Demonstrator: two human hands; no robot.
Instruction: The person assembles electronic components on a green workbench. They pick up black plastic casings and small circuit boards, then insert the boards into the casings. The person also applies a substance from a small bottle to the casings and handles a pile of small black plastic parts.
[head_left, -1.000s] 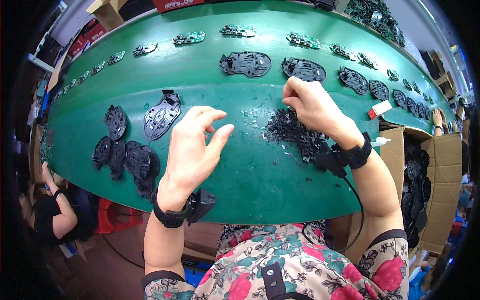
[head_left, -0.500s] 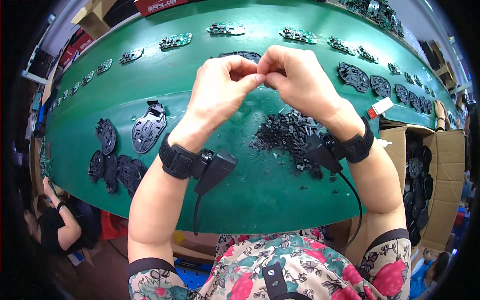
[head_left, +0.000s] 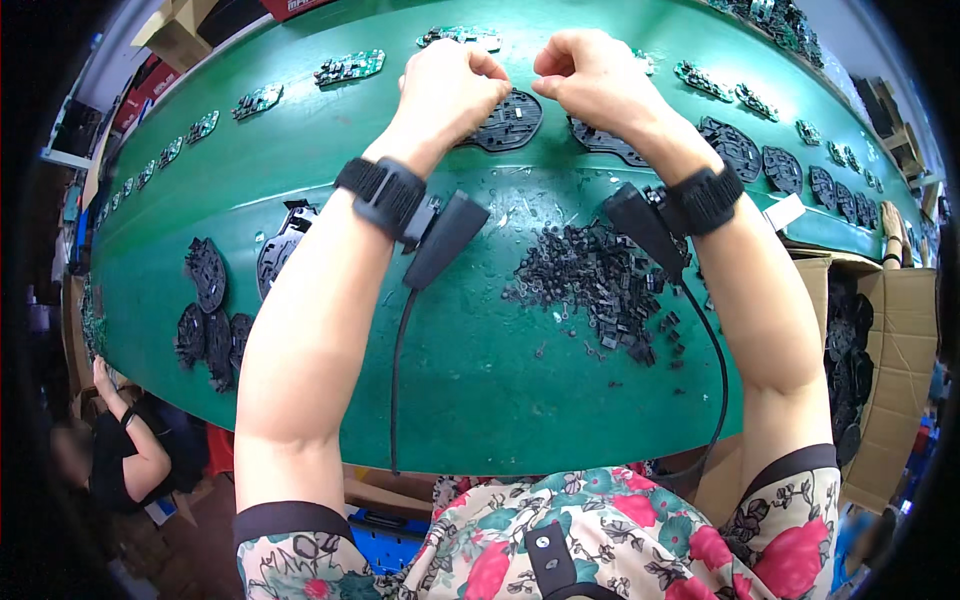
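Observation:
My left hand (head_left: 448, 92) is raised over the far part of the green table, its thumb and fingers pinched together. Whatever it may hold is too small to make out. Just beyond and under its fingertips lies a black plastic shell (head_left: 512, 122) with moulded ribs. Opposite, my right hand (head_left: 597, 82) is curled, thumb against forefinger, and any small thing in it is hidden. The two hands are a little apart. Below the right hand sits a second black shell (head_left: 605, 142), partly covered by the forearm. A pile of small black parts (head_left: 595, 285) lies between my forearms.
Green circuit boards (head_left: 350, 67) stand in a row along the far side. More black shells (head_left: 735, 150) line the right, and others (head_left: 207, 275) lie at left. A cardboard box (head_left: 895, 380) of black shells is at right. Another person's arm (head_left: 138, 440) shows at lower left.
My hands were touching at the fingertips; they have moved apart and farther up the table. The shell beyond them is now more exposed. At right, the white block and another person's hand have shifted.

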